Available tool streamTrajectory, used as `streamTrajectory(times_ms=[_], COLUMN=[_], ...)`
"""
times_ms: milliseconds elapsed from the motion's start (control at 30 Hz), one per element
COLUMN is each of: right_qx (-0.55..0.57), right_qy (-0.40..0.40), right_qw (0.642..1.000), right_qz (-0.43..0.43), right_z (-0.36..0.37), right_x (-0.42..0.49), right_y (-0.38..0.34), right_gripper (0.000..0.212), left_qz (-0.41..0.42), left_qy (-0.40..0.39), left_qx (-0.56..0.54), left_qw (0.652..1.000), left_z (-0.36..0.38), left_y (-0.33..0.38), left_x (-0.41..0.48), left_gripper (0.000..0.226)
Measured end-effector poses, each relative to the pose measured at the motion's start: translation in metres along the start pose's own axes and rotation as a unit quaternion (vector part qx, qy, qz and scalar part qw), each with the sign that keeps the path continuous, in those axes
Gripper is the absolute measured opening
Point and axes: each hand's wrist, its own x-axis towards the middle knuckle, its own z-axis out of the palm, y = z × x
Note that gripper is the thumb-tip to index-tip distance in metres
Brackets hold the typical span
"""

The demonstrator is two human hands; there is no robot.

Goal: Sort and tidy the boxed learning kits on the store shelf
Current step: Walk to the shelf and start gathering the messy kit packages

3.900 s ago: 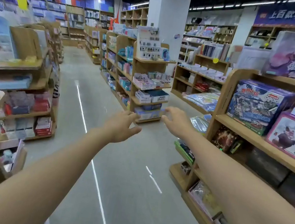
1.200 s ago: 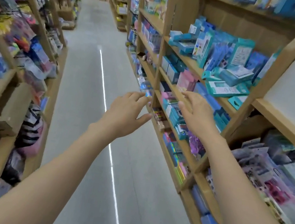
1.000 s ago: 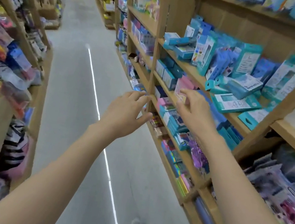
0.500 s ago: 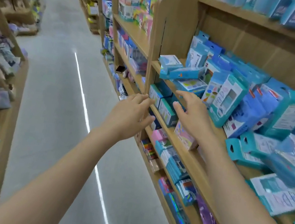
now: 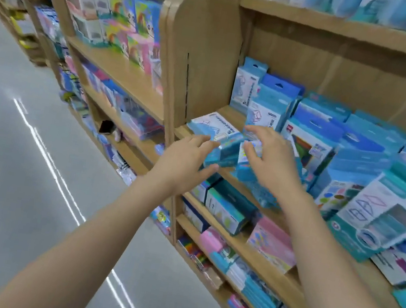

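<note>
Blue boxed learning kits (image 5: 308,142) crowd the wooden shelf (image 5: 234,114) at chest height; some stand upright and several at the right (image 5: 387,219) lean over. A white-and-blue kit (image 5: 214,127) lies flat at the shelf's left end. My left hand (image 5: 184,161) pinches the end of a teal box (image 5: 224,153) at the shelf's front edge, fingers on top and thumb beneath. My right hand (image 5: 273,160) hovers beside it with fingers spread, touching a second blue box (image 5: 250,148) that it partly hides.
A tall wooden divider panel (image 5: 199,59) stands just left of the kits. The shelf below holds a teal box (image 5: 225,208) and a pink box (image 5: 273,243). Colourful boxes (image 5: 127,23) fill the neighbouring bay. The grey aisle floor (image 5: 18,176) lies to my left.
I have walked down the aisle and turned to the shelf of blue kits. Both hands moved forward from open air onto boxes at the shelf's front edge.
</note>
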Motion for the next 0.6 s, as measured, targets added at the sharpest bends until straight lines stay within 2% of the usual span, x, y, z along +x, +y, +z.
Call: streamTrajectory(times_ms=[133,300,400,500,600], right_qx=[-0.043,-0.072,-0.073,-0.1,-0.094], right_qy=[-0.012,-0.035,-0.037,-0.039,-0.03], right_qw=[0.995,0.987,0.987,0.986,0.987], right_qz=[0.088,0.14,0.141,0.131,0.129], right_z=[0.011,0.013,0.011,0.013,0.016], right_x=[0.024,0.031,0.033,0.033,0.033], right_y=[0.004,0.015,0.017,0.02,0.025], right_gripper=[0.032,0.028,0.027,0.029,0.026], left_qz=[0.082,0.138,0.148,0.146,0.15], left_qy=[-0.02,-0.05,-0.055,-0.026,-0.002], left_qx=[-0.022,-0.036,-0.049,-0.051,-0.058], left_qw=[0.996,0.989,0.986,0.988,0.987], left_z=[0.009,0.032,0.045,0.055,0.06], left_y=[-0.036,-0.042,-0.045,-0.048,-0.052], left_x=[0.057,0.102,0.118,0.127,0.132], left_gripper=[0.055,0.052,0.051,0.049,0.059])
